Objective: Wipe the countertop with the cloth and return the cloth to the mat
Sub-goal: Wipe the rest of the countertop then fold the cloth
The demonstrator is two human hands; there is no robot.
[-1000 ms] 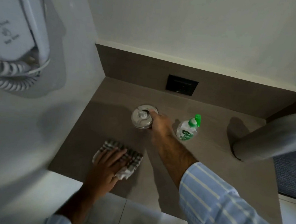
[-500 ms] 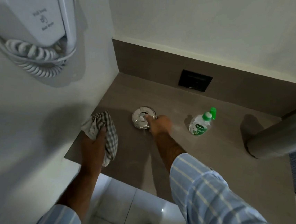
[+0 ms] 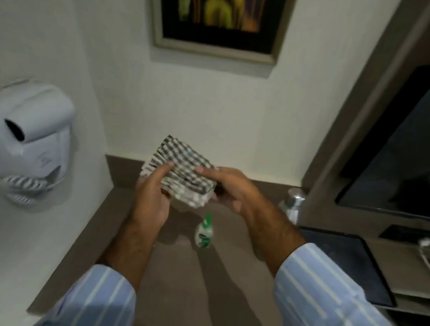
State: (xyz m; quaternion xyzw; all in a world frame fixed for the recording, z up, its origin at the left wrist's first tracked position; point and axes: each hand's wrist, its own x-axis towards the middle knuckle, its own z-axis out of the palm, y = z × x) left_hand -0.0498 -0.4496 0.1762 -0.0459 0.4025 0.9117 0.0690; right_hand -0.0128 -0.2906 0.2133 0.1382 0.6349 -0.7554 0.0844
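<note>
A checked grey-and-white cloth [image 3: 181, 170] is folded into a thick wad and held in the air above the brown countertop [image 3: 176, 285]. My left hand [image 3: 152, 199] grips its left side from below. My right hand [image 3: 230, 188] holds its right side, fingers over the top. A dark mat [image 3: 351, 265] lies on a lower shelf to the right, apart from both hands.
A green-capped sanitizer bottle [image 3: 204, 231] stands on the countertop below the cloth. A metal-lidded jar [image 3: 293, 202] sits at the back right by a dark panel. A white wall hair dryer [image 3: 27, 139] hangs at left. A framed picture [image 3: 217, 16] is on the back wall.
The cloth has come up off the countertop's left part and is now folded between both hands. My right hand has left the metal lid. The view has tilted upward.
</note>
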